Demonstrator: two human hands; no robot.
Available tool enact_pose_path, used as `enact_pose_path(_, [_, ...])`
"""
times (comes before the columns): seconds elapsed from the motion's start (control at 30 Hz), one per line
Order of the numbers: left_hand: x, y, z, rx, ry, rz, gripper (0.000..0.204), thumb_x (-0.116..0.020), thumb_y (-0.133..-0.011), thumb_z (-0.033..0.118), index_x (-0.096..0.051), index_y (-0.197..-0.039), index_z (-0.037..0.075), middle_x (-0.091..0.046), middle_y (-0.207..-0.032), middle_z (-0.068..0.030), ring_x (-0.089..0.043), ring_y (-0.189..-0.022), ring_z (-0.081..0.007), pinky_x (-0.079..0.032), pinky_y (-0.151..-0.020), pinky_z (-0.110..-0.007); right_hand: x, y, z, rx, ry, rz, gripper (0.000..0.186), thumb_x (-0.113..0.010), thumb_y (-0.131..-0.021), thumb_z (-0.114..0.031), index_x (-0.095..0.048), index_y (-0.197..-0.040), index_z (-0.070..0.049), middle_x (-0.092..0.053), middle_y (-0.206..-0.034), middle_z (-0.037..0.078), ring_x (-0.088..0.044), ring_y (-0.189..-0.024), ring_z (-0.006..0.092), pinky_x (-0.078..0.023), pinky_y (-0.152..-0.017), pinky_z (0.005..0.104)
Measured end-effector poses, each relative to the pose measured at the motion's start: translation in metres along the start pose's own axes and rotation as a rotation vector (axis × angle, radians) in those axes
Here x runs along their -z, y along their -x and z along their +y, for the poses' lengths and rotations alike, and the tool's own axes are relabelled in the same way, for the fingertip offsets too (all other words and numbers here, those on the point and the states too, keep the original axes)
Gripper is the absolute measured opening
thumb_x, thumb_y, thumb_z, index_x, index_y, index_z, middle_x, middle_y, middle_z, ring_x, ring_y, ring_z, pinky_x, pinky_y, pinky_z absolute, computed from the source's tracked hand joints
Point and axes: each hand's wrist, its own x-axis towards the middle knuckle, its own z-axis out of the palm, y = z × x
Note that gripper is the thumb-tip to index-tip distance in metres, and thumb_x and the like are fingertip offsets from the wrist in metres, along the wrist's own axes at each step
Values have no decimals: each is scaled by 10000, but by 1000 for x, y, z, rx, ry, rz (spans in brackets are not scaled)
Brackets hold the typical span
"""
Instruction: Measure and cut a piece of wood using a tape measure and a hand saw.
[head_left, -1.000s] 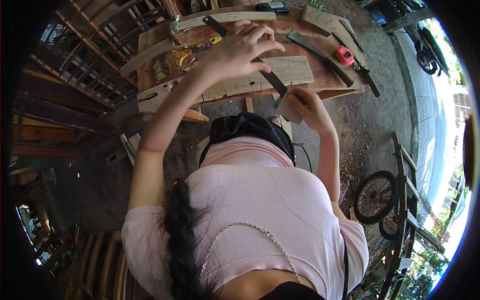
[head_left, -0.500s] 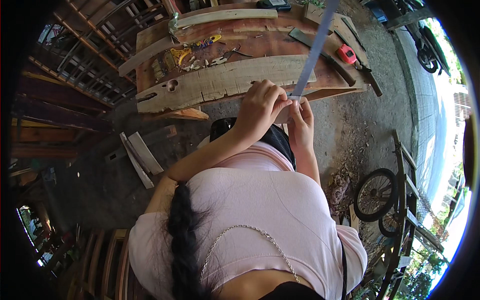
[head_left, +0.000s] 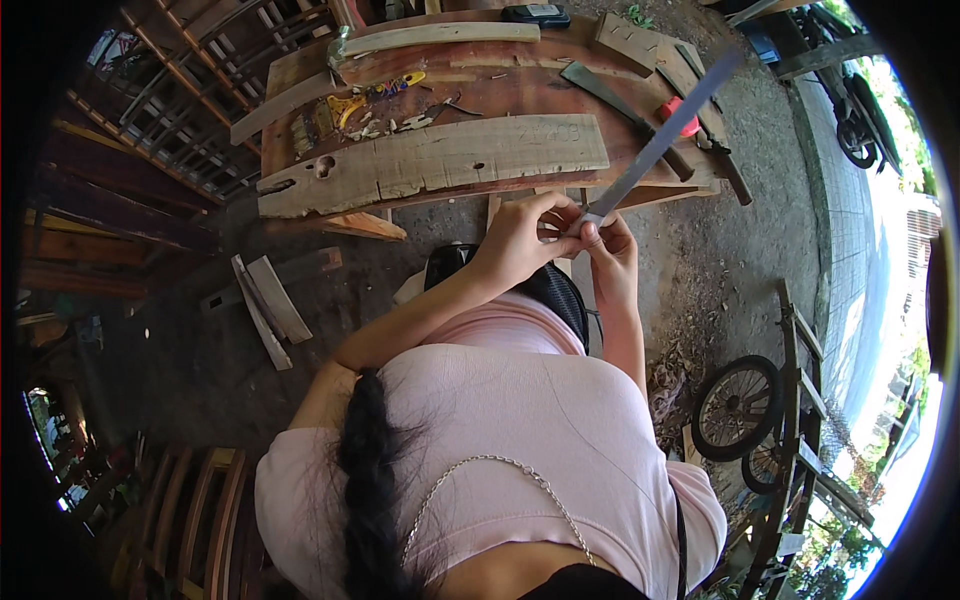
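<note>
Since half a second ago, the long grey metal strip (head_left: 655,140) has swung from nearly upright to a slant up and to the right, and both hands have dropped slightly lower, away from the workbench (head_left: 500,85); a second ago the left hand was stretched out over the bench and only the right held the strip. Only the head view shows this moment. Looking down, the person wears a pale pink top and stands just in front of the workbench. Both hands meet just below the front edge of the bench. The left hand (head_left: 520,240) has its fingers curled and pinches the lower end of the strip. The right hand (head_left: 608,245) touches it from the right, fingers pressed together on the same end. From that grip the strip rises diagonally across the right part of the bench, its tip past the far right corner. On the bench, nearest the hands, lies a long weathered plank (head_left: 430,160) with holes at its left end. Behind the plank sit small yellow tools (head_left: 350,105). At the right of the bench a red tape measure (head_left: 685,118) shows partly behind the strip. A bicycle wheel (head_left: 735,410) stands well to the right, below the bench.
</note>
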Motion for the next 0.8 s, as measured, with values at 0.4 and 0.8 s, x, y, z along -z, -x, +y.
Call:
enact_pose_path(0.4, [-80,-13,-14,180,204,-62,264,-674,-765,75,-557,-978,-29,-637,-882,-96,-627,-821,-153,-525,-725,-277,71,16,-26,-12,199,46,148,-620,-828,-95,-518,-908,-25,-577,-806,16,-517,-744,72,-417,-685,205])
enact_pose_path(0.8, [-110,-7,-24,322,449,-110,372,-677,-755,56,-540,-1086,-43,-635,-911,-117,-626,-806,-151,-508,-758,-275,82,19,-28,-52,300,16,414,-356,-959,-304,-543,-996,64,-617,-851,114,-588,-732,130,-481,-684,254])
